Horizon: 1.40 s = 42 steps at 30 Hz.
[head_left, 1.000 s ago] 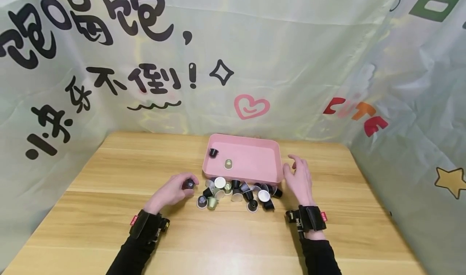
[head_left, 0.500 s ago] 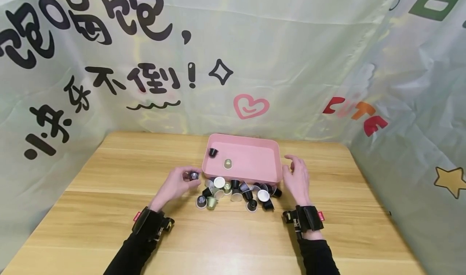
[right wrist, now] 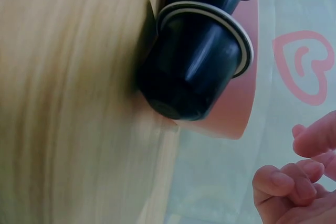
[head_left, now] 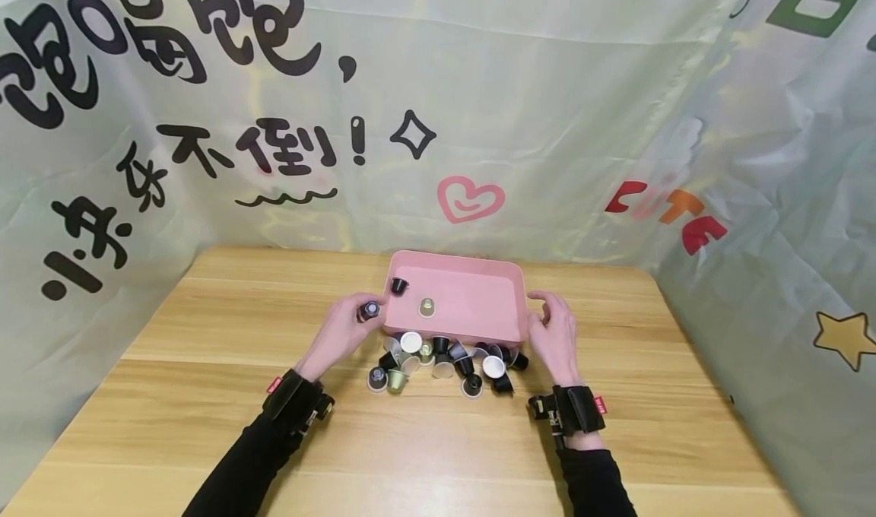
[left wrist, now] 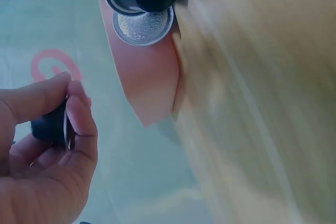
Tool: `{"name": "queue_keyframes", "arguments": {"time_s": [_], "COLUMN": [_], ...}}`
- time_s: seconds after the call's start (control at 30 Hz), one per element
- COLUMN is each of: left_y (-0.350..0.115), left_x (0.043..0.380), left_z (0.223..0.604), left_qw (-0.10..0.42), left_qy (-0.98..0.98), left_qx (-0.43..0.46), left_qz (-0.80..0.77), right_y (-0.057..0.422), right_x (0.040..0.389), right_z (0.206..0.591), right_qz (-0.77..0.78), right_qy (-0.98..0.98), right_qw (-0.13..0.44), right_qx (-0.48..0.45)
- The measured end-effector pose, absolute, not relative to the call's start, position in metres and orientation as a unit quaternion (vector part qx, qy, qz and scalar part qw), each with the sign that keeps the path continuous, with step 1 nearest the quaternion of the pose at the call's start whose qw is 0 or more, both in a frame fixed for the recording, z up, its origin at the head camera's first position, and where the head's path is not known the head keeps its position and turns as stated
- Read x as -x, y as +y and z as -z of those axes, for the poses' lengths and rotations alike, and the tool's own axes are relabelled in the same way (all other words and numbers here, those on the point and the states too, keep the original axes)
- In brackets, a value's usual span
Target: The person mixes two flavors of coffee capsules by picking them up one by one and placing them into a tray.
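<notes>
My left hand (head_left: 340,332) pinches a dark coffee capsule (head_left: 368,311) between thumb and fingers, at the left rim of the pink tray (head_left: 479,293). In the left wrist view the held capsule (left wrist: 51,125) lies sideways, its flat lid edge against the fingers. Inside the tray lie a black capsule (head_left: 399,286) and a pale green capsule (head_left: 427,307). At the tray's right rim my right hand (head_left: 554,334) rests with loosely bent fingers and nothing in them. Several mixed capsules are heaped along the tray's front, among them a white-lidded one (head_left: 493,366).
The wooden table (head_left: 438,448) runs back to a printed cloth backdrop (head_left: 547,106), which also stands at both sides. A black capsule (right wrist: 194,61) at the heap's right end looms close in the right wrist view. Each wrist wears a black strap with a camera.
My left hand has moved up and right with the dark capsule, from left of the heap to the tray's left rim. The right hand has shifted only slightly.
</notes>
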State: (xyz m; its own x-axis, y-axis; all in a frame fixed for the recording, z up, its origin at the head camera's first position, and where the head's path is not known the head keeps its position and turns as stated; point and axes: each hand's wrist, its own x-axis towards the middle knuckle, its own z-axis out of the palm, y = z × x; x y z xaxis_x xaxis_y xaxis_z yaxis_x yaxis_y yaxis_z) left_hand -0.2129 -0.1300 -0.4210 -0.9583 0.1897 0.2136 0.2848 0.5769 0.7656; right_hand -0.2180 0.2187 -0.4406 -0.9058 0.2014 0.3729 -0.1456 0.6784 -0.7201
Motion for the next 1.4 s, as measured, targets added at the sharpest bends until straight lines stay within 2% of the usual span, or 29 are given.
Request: {"name": "queue_keyframes", "arguments": {"time_s": [0.43,0.7,1.1,1.23,1.4], "left_y": [-0.106,-0.097,-0.119,-0.130,-0.137], "left_x": [0.236,0.249,0.221,0.210,0.204], "left_z": [0.414,0.423,0.426,0.428,0.432], "left_qw": [0.029,0.047,0.023,0.019,0.017], "left_qy": [-0.894,-0.900,-0.885,-0.881,-0.885], "left_qx": [0.154,0.174,0.128,0.128,0.121], "left_qz": [0.420,0.397,0.447,0.455,0.450], "right_y": [0.218,0.216,0.219,0.220,0.221], "right_x": [0.219,0.219,0.217,0.216,0.217], "right_z": [0.440,0.441,0.440,0.440,0.438], "right_qz": [-0.401,-0.398,-0.398,-0.378,-0.366], "right_qy": [-0.887,-0.887,-0.887,-0.892,-0.895], "right_qw": [0.230,0.233,0.232,0.237,0.211], "right_qx": [0.003,-0.001,-0.024,-0.076,-0.143]}}
